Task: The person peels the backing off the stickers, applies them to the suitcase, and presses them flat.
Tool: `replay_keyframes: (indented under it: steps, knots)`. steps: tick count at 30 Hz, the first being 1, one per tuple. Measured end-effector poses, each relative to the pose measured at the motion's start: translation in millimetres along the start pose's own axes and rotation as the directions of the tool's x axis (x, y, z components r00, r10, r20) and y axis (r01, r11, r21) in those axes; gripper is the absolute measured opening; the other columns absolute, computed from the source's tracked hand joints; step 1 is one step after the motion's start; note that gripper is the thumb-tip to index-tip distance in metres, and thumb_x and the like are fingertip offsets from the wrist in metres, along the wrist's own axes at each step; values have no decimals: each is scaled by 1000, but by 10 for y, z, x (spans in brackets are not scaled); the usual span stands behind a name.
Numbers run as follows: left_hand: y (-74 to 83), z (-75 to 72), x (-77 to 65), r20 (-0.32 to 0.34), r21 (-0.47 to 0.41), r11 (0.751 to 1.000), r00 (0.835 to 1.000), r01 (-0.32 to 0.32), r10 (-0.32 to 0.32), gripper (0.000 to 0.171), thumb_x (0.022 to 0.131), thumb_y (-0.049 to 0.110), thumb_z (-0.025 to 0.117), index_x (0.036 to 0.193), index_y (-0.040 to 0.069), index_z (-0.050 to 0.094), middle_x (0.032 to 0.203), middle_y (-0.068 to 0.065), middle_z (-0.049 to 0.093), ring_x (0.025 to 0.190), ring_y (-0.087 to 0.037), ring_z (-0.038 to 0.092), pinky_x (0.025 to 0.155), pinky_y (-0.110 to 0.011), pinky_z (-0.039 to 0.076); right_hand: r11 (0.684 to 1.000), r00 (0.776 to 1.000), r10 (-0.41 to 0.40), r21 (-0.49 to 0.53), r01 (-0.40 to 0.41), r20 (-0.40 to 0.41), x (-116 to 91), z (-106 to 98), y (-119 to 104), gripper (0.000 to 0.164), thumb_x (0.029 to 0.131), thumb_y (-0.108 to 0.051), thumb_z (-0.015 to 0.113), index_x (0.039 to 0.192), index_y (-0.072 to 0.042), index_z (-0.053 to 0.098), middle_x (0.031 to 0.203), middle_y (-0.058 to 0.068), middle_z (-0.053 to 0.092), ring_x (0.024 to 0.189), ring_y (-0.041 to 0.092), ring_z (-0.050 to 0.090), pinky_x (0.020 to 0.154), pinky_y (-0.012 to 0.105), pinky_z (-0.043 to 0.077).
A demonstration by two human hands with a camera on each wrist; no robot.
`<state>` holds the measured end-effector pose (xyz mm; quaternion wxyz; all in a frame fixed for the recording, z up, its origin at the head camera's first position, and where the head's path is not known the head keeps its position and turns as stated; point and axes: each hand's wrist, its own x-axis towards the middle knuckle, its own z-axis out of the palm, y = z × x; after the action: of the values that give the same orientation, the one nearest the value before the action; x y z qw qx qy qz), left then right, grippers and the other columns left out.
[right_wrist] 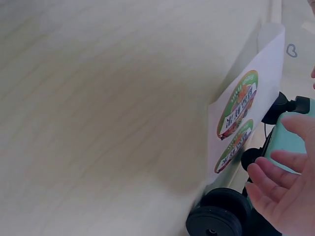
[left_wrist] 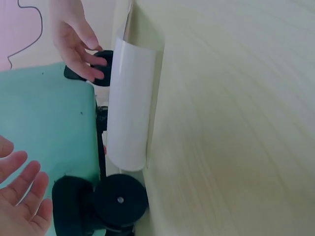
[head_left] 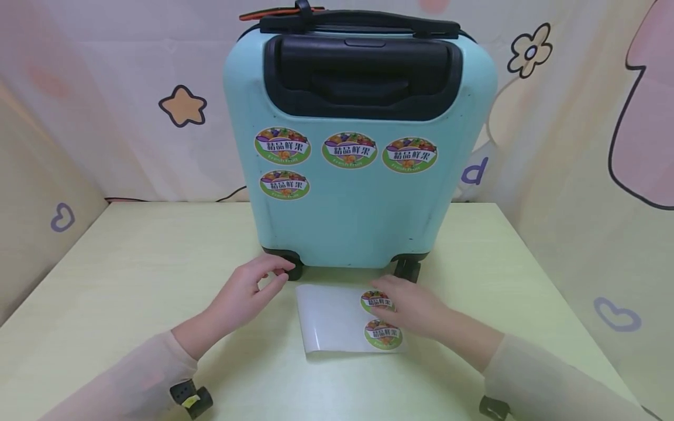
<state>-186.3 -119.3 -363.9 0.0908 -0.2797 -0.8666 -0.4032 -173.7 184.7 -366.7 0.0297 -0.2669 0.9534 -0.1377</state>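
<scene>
A light-blue suitcase (head_left: 347, 222) stands upright on the table, with several oval fruit stickers (head_left: 350, 150) on its front. Before it lies a white sticker sheet (head_left: 332, 318), its edges curling up, with two oval stickers (right_wrist: 238, 104) at its right side. My right hand (head_left: 413, 307) hovers over that side, fingers loosely bent and holding nothing; it partly hides the upper sticker in the head view. Beside the suitcase's left front wheel (left_wrist: 120, 200), my left hand (head_left: 244, 292) is held in the air with relaxed fingers, thumb apart, nothing in its grasp.
The pale wooden table (head_left: 158, 251) reaches back to a patterned cloth backdrop (head_left: 131, 70). A black carry handle (head_left: 363, 22) tops the suitcase, with a black recessed panel (head_left: 363, 76) below it. The right front wheel (head_left: 407, 269) stands just behind my right hand.
</scene>
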Motion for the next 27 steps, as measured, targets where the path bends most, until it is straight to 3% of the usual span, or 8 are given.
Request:
replay_keyframes:
  steps: [7, 12, 15, 20, 23, 27]
  knots:
    - [129, 170, 109, 62, 88, 990, 993, -109, 104, 19, 91, 15, 59, 108, 11, 66, 107, 2, 62, 100, -13, 57, 83, -33, 47, 1000, 999, 31, -7, -30, 30, 22, 74, 40, 49, 84, -29, 68, 125, -5, 55, 121, 10, 56, 100, 23, 57, 78, 39, 49]
    - [245, 310, 210, 112, 217, 948, 971, -232, 212, 20, 90, 18, 61, 108, 10, 66, 107, 1, 63, 101, -16, 58, 86, -33, 46, 1000, 999, 24, 3, -24, 34, 31, 110, 66, 51, 84, -30, 68, 124, -2, 55, 121, 12, 55, 100, 25, 57, 80, 40, 48]
    - [301, 391, 266, 162, 277, 922, 959, -269, 231, 23, 90, 21, 61, 108, 8, 66, 107, -1, 64, 100, -17, 60, 86, -33, 46, 999, 999, 32, 5, -32, 41, 44, 126, 71, 52, 83, -31, 69, 124, -3, 54, 120, 11, 55, 100, 25, 57, 80, 40, 48]
    - [346, 532, 327, 282, 374, 890, 946, -260, 158, 29, 91, 28, 59, 112, 9, 65, 111, -3, 63, 102, -19, 60, 88, -37, 45, 998, 996, 58, -1, -58, 65, 67, 139, 62, 53, 83, -32, 69, 125, -4, 54, 121, 11, 55, 101, 25, 57, 79, 41, 49]
    - [362, 618, 354, 348, 443, 866, 935, -233, 73, 34, 92, 33, 56, 117, 11, 63, 114, -3, 62, 105, -20, 58, 89, -40, 44, 998, 996, 59, 2, -59, 69, 77, 141, 54, 53, 83, -31, 70, 125, -4, 54, 120, 11, 55, 100, 24, 57, 79, 41, 49]
    - [363, 741, 410, 391, 495, 853, 919, -166, -48, 40, 92, 37, 56, 124, 13, 58, 119, -3, 60, 109, -21, 55, 91, -43, 41, 999, 997, 44, 10, -45, 69, 85, 139, 47, 55, 82, -31, 71, 126, -2, 53, 120, 12, 55, 101, 25, 56, 82, 40, 48]
